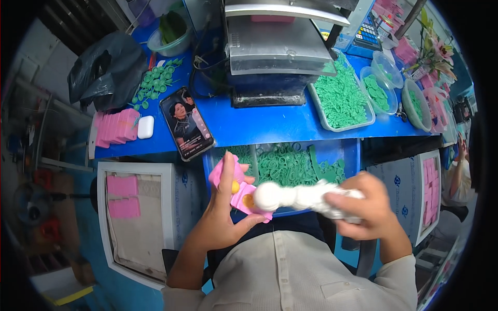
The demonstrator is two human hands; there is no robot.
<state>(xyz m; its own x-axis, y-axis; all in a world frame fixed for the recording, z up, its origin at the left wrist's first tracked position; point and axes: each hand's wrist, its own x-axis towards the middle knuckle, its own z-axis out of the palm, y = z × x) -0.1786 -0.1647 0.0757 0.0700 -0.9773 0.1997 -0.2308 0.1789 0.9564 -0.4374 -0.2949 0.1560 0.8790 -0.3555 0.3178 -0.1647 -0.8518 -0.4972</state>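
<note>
My left hand (215,215) is closed round a pink rubber-like mould (237,201), which is spread apart with its inner side showing. One half has a yellow rounded spot and the other a yellow-orange hollow. In my right hand (365,205) is a white, lumpy cloth-like bundle (295,196) with a ball-shaped end. That ball end is over the mould's lower half, touching it or nearly so; which one I cannot tell. The bundle and right hand are slightly blurred. Below both hands, an open blue drawer (354,155) holds many small green pieces.
On the blue table (249,124) stand a grey metal machine (280,52) and a tub of green pieces (340,96). A phone (187,124), a white case (146,127), pink blocks (116,127) and a black bag (106,70) lie at left. White-framed panels (136,223) flank me.
</note>
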